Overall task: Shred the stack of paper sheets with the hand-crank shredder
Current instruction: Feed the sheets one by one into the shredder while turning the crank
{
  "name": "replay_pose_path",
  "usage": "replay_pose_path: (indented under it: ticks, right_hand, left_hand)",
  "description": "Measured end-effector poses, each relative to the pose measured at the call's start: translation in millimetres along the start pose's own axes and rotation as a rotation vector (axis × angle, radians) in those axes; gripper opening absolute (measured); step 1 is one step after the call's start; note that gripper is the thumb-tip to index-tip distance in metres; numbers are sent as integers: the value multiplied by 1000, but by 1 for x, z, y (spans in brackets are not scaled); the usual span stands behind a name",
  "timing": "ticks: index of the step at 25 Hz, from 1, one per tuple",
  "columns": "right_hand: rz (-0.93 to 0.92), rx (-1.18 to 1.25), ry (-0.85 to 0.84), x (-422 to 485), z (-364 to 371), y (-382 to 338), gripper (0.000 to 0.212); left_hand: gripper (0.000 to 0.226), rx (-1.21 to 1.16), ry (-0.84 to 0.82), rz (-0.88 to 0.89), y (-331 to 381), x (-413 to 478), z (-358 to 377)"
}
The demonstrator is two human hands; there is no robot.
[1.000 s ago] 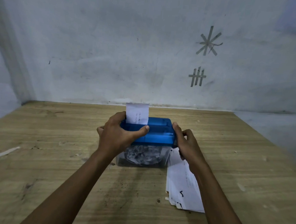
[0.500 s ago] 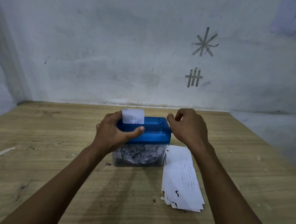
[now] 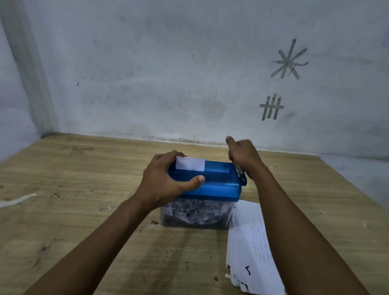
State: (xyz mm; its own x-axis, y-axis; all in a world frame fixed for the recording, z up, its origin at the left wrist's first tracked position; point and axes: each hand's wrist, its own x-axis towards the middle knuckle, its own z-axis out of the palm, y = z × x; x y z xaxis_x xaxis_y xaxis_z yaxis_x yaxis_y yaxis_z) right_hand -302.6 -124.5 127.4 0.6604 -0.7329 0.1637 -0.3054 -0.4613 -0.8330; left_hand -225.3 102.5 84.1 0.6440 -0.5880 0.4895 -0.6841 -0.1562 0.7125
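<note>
A pale, scuffed wall (image 3: 148, 64) filled the upper half of the frame, with two tape marks (image 3: 287, 59) at upper right. Below it ran the wooden bench (image 3: 72, 185). At centre stood the shredder (image 3: 218, 183), its blue top over a clear bin (image 3: 196, 213) packed with shreds. The stack of paper sheets (image 3: 248, 248) lay flat at lower right, just beside the bin and partly under the right forearm. The left hand (image 3: 164, 182) gripped the shredder's left end, fingers over the back edge and thumb pressed on the front of the blue top. The right hand (image 3: 243, 155) sat at the upper right corner, fingers curled round the crank (image 3: 242, 180), thumb raised. A short stub of one sheet (image 3: 190, 164) stood in the slot, touching the left fingers.
</note>
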Motion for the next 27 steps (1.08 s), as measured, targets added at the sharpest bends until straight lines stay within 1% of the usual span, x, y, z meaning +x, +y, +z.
replay_pose_path:
  ticks: [2, 3, 4, 6, 7, 8, 10, 11, 13, 14, 16, 17, 20, 22, 24, 27]
  right_hand:
    - [175, 254, -10, -5, 15, 21, 32]
    - [236, 373, 4, -10, 21, 28, 27]
    - [260, 464, 42, -16, 24, 31, 27]
    - [235, 569, 143, -38, 24, 35, 31]
    - [205, 600, 166, -52, 21, 36, 34]
    - [164, 594, 147, -67, 18, 37, 42]
    - [77, 470, 45, -94, 12, 40, 67]
    - [67, 404, 13, -105, 9, 41, 77]
    - [130, 298, -16, -116, 1, 41, 90]
    - [181, 246, -34, -120, -4, 39, 90]
    - [242, 142, -67, -125, -16, 29, 81]
    - [236, 58, -54, -126, -20, 21, 74]
    - [46, -349, 93, -122, -30, -1, 45]
    - [-77, -546, 185, -116, -30, -12, 31]
    - [-144, -649, 192, -108, -31, -17, 28]
    - [-165, -700, 62, -90, -39, -26, 36]
  left_hand:
    - [63, 5, 19, -13, -3, 0, 2]
    - [63, 9, 43, -22, -6, 0, 4]
    - [62, 17, 71, -31, -7, 0, 5]
    - [63, 35, 116, -44, -9, -1, 8]
    - [64, 48, 127, -48, -8, -2, 10]
    - [64, 60, 134, -53, -6, -2, 10]
    - [62, 69, 146, -65, -4, -3, 10]
    - [61, 65, 151, -68, -3, -4, 9]
    - [59, 48, 156, -68, -2, -5, 11]
    - [58, 41, 155, -68, -2, -6, 11]
    - [59, 45, 151, -70, -3, -5, 10]
    - [60, 56, 135, -69, -3, -4, 8]
    - [62, 83, 72, -58, -4, -2, 6]
    - [60, 20, 58, -46, -4, -1, 5]
    - [60, -58, 61, -24, -4, -2, 5]
    - [59, -102, 54, -13, -1, 0, 4]
